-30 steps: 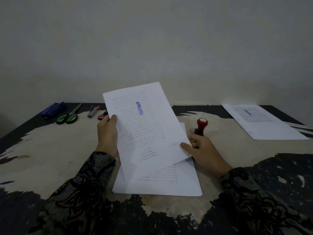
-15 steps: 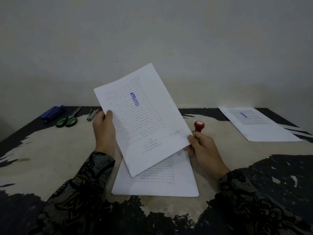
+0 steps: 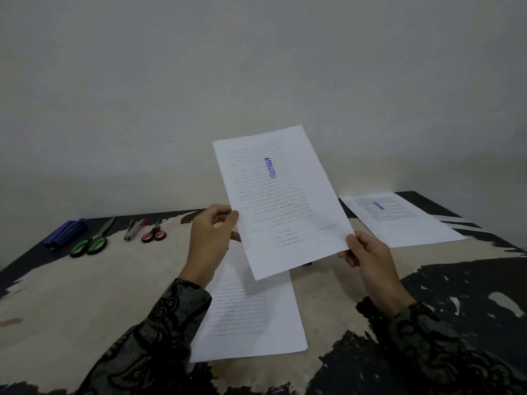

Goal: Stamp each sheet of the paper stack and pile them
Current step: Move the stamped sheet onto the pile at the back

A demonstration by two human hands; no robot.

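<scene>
White held sheet, blue APPROVED stamp mark. White paper stack, grey text lines. Green-handled scissors, red-handled small scissors, blue stapler. Dark batik-patterned sleeves. Tabletop worn beige with black patches.

The raised white printed sheet of thin matt paper bears a blue ink stamp; the white paper stack below it and the white stamped paper pile far right look equally matt. The worn surface shows rough pale patches where its black coating has peeled. The green-handled scissors have dull metal blades and smooth plastic loops. Both patterned dark sleeves are soft cloth
</scene>
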